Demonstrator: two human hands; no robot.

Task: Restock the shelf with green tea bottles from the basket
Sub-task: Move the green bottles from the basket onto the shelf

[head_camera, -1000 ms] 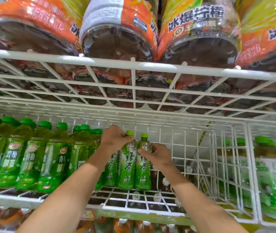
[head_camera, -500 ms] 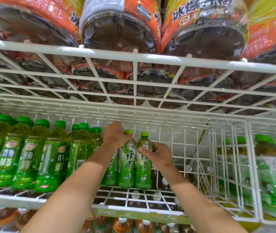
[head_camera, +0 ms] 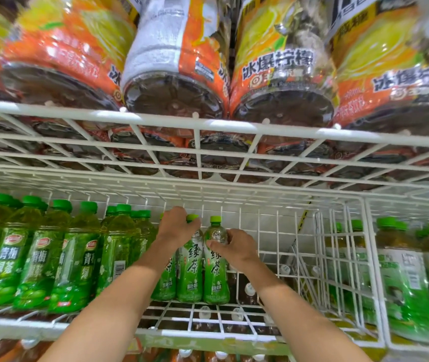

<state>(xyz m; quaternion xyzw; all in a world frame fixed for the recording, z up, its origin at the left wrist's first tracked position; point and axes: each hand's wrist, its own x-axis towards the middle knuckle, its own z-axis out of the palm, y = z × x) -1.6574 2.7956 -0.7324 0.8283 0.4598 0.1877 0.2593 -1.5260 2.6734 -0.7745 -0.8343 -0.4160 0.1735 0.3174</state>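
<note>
Three green tea bottles stand upright at the back of the white wire shelf [head_camera: 208, 317]. My left hand [head_camera: 177, 228] grips the top of the middle green tea bottle [head_camera: 190, 273], covering most of its cap. My right hand [head_camera: 234, 246] holds the neck of the right green tea bottle [head_camera: 216, 273], whose green cap is visible. A third green tea bottle [head_camera: 166, 283] stands behind my left forearm, mostly hidden. The basket is out of view.
A row of green plum tea bottles [head_camera: 38, 257] fills the shelf's left part. A wire divider [head_camera: 344, 257] closes the section on the right, with more green bottles [head_camera: 401, 278] beyond. Large orange bottles [head_camera: 177, 74] sit on the shelf above. Brown bottles show below.
The view has tilted upward, so the shelves and hands sit lower in the frame. Both hands stay on the same two bottles, which remain standing in the same spot.
</note>
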